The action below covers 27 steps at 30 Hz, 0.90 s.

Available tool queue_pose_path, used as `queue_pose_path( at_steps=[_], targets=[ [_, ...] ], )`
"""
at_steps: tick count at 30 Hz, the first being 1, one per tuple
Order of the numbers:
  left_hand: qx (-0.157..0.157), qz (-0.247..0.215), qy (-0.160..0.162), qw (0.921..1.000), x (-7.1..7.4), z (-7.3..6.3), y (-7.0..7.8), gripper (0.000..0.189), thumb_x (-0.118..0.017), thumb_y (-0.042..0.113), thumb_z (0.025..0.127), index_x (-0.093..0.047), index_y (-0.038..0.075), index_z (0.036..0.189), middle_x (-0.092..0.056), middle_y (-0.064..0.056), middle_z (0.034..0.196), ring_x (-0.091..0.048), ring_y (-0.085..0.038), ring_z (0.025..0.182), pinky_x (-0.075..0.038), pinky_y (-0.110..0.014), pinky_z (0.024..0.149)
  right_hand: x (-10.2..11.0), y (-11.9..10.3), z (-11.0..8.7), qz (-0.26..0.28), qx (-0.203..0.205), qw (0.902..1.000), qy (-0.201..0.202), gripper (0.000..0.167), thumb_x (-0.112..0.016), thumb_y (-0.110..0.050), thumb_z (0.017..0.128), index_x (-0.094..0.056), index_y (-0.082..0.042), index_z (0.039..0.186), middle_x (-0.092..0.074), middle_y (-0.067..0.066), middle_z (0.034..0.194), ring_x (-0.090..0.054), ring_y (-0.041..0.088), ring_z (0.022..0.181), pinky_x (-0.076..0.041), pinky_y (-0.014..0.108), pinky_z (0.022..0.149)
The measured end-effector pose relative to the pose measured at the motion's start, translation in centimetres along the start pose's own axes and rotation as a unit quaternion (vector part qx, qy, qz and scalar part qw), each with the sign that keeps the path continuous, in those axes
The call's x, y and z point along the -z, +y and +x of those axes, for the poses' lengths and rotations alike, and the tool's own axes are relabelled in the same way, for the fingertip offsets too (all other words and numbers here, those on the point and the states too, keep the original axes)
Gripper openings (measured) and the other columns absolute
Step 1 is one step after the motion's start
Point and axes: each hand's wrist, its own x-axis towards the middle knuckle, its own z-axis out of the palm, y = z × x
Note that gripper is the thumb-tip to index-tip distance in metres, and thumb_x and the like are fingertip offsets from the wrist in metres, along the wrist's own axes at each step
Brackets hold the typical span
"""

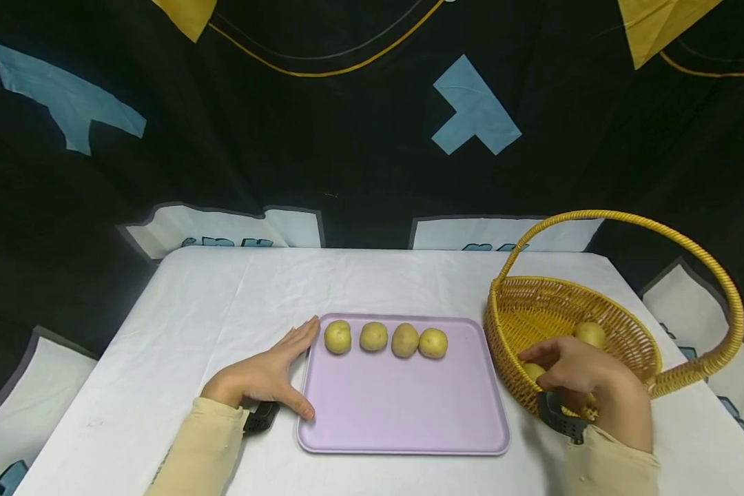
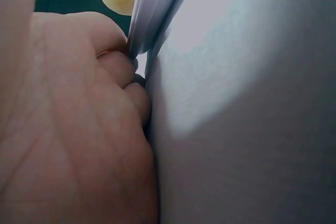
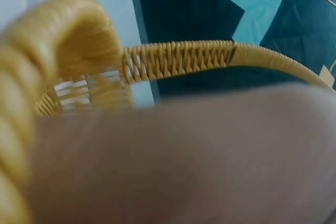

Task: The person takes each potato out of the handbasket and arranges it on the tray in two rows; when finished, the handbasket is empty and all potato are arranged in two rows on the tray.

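Tray, lilac [image 1: 403,413], rectangular with raised rim, lower centre of the frame, flat on a white-covered table [image 1: 211,303]. Potatoes on tray, four, pale yellow-brown, in one row along its upper part: first potato [image 1: 337,337] near the upper left corner; second potato [image 1: 373,336] just beside it, apart; third potato [image 1: 405,340] and fourth potato [image 1: 433,343] side by side, touching. Basket [image 1: 554,284], woven, golden, right of the frame, beside the tray's right edge, its tall arched handle [image 1: 676,240] rising toward the upper right; inside, a potato at the back [image 1: 590,333] and a potato near the left wall [image 1: 532,370], partly covered. Left hand [image 1: 266,374], left of the tray: released, fingers and thumb spread, fingertips touching the tray's left edge. Right hand [image 1: 585,368], lower right, reaching into the basket: fingers bent about the potato near the left wall; whether it is gripped cannot be told, the right wrist view being filled by a blurred expanse of skin. Sleeves, beige, one per arm [image 1: 201,441]. Black wrist devices, one under each wrist [image 1: 261,417]. Backdrop, black cloth [image 1: 359,151], with light-blue patches [image 1: 477,107], across the upper frame.
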Motion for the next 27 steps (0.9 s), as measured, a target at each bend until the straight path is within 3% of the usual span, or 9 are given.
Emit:
queue_pose_path(
  at_steps=[3,6,13,17,27],
  targets=[
    [0.003,-0.001,0.000,1.0000,0.0,0.0,0.0,0.148,-0.097,0.045,0.056,-0.002,0.002,0.161,0.003,-0.016,0.168,0.006,-0.041,0.151,-0.003,-0.061,0.119,-0.4,-0.2,0.3,0.007,-0.022,0.9997,0.007,0.053,-0.066,0.009,0.069,-0.066,0.009,0.122,-0.066,0.016,0.115,-0.055,0.026,0.097,-0.052,0.032,0.076],
    [0.004,-0.001,0.000,1.0000,0.0,-0.1,0.0,0.147,-0.097,0.045,0.056,-0.003,0.002,0.161,0.003,-0.016,0.168,0.006,-0.041,0.151,-0.003,-0.061,0.119,-0.7,-0.3,0.4,0.038,-0.040,0.9984,0.009,0.054,-0.064,0.012,0.067,-0.065,0.011,0.121,-0.065,0.015,0.111,-0.055,0.025,0.095,-0.052,0.031,0.074],
    [0.005,0.002,-0.001,1.0000,0.0,-0.1,0.0,0.148,-0.097,0.046,0.056,-0.003,0.003,0.161,0.003,-0.016,0.168,0.006,-0.043,0.150,-0.003,-0.061,0.119,-0.5,-0.4,0.3,-0.012,-0.034,0.9984,0.044,0.047,-0.072,0.004,0.070,-0.071,0.003,0.117,-0.065,0.014,0.112,-0.053,0.026,0.093,-0.049,0.032,0.071],
    [0.003,0.007,-0.001,1.0000,0.0,-0.1,0.1,0.148,-0.097,0.047,0.056,-0.003,0.002,0.161,0.003,-0.017,0.167,0.006,-0.044,0.150,-0.004,-0.061,0.119,-0.2,-0.6,0.1,-0.017,-0.050,0.9961,0.071,0.050,-0.076,-0.003,0.071,-0.071,-0.001,0.121,-0.064,0.013,0.109,-0.054,0.027,0.090,-0.049,0.033,0.068],
    [0.001,0.006,0.000,1.0000,0.1,-0.1,0.1,0.148,-0.097,0.046,0.055,-0.003,0.002,0.161,0.003,-0.016,0.168,0.007,-0.044,0.150,-0.003,-0.060,0.119,0.4,-1.5,-0.6,0.003,-0.016,0.9926,0.120,0.063,-0.087,-0.025,0.076,-0.065,-0.003,0.131,-0.063,0.022,0.126,-0.059,0.031,0.104,-0.052,0.040,0.083]
  ],
)
